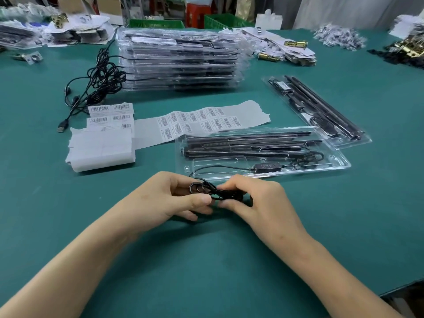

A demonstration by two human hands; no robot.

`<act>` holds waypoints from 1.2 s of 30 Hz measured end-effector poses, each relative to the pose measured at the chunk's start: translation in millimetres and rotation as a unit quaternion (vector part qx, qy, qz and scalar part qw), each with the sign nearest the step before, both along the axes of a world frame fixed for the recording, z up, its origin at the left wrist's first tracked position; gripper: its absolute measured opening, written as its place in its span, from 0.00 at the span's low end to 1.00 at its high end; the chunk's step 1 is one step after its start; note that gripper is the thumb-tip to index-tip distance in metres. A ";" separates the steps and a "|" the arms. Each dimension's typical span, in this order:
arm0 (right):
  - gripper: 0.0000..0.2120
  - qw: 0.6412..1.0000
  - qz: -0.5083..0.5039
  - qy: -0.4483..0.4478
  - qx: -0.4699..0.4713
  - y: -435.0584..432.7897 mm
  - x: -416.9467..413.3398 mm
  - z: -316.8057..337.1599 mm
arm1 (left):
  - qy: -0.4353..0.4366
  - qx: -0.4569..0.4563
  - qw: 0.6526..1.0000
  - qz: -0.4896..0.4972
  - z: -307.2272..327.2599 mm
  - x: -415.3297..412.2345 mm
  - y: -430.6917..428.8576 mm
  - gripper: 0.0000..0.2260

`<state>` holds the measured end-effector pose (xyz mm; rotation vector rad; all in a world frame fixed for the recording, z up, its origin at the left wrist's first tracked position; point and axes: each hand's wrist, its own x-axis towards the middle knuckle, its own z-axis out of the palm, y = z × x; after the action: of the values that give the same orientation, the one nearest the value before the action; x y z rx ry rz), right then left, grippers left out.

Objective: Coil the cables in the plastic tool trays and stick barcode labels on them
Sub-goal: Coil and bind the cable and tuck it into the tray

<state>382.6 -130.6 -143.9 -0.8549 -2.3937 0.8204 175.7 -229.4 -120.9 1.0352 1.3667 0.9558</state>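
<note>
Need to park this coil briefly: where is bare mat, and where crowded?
Bare green mat lies on the near side of the left hand and right hand holding the coil, left of the label pad, and right of the near tray. Crowded beyond the hands: near tray, label strip, tray stack and loose cables sit close.

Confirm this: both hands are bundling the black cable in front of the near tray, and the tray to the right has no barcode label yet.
One detail is wrong. The head view shows the tray to the right already carries a barcode label near its far end. The rest stands: left hand and right hand hold the black cable before the near tray.
</note>
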 end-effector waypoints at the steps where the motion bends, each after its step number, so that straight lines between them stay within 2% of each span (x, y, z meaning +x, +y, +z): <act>1: 0.10 1.000 0.001 0.007 0.012 -0.4 0.1 -0.7 | 0.030 -0.005 1.000 0.004 1.2 -1.0 -0.4 0.08; 3: 0.09 0.999 -0.004 0.019 0.040 0.2 0.7 -1.8 | 0.139 0.008 0.990 0.017 4.1 -6.9 -1.9 0.06; 5: 0.09 0.998 -0.007 0.022 0.065 1.0 1.5 -2.7 | 0.263 0.071 0.961 0.046 7.3 -18.9 -4.1 0.10; 7: 0.08 0.997 -0.005 0.026 0.073 2.0 2.4 -4.0 | 0.371 0.155 0.913 0.062 10.3 -32.1 -5.8 0.11; 10: 0.08 0.998 -0.003 0.034 0.059 3.7 4.5 -5.4 | 0.519 0.246 0.818 0.039 6.0 -36.7 -6.4 0.08; 12: 0.08 0.998 -0.006 0.038 0.047 5.1 7.8 -5.4 | 0.554 0.274 0.785 0.038 -1.7 -30.7 -4.7 0.05; 16: 0.08 0.999 -0.021 0.043 0.018 9.6 24.2 -3.9 | 0.581 0.312 0.750 0.049 -16.0 -23.7 2.1 0.04; 22: 0.08 0.997 -0.070 0.033 0.014 24.6 49.1 -2.7 | 0.557 0.304 0.771 0.058 -16.7 -29.4 3.8 0.03; 25: 0.08 0.996 -0.082 0.029 0.017 26.8 49.3 -4.5 | 0.559 0.307 0.768 0.057 -18.3 -27.9 5.2 0.03; 28: 0.07 0.996 -0.077 0.030 0.023 26.6 43.4 -4.9 | 0.553 0.309 0.772 0.060 -20.3 -20.7 8.2 0.06; 32: 0.06 0.997 -0.063 0.021 0.038 28.1 37.4 -1.8 | 0.521 0.294 0.800 0.054 -18.5 -7.0 14.9 0.11; 36: 0.06 0.996 -0.051 0.026 0.074 30.8 33.0 1.8 | 0.548 0.270 0.791 0.029 -8.9 -5.0 24.6 0.10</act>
<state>415.7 -99.8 -142.1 -0.8764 -2.3121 0.6113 170.7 -204.8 -129.9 2.2165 2.1021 0.7964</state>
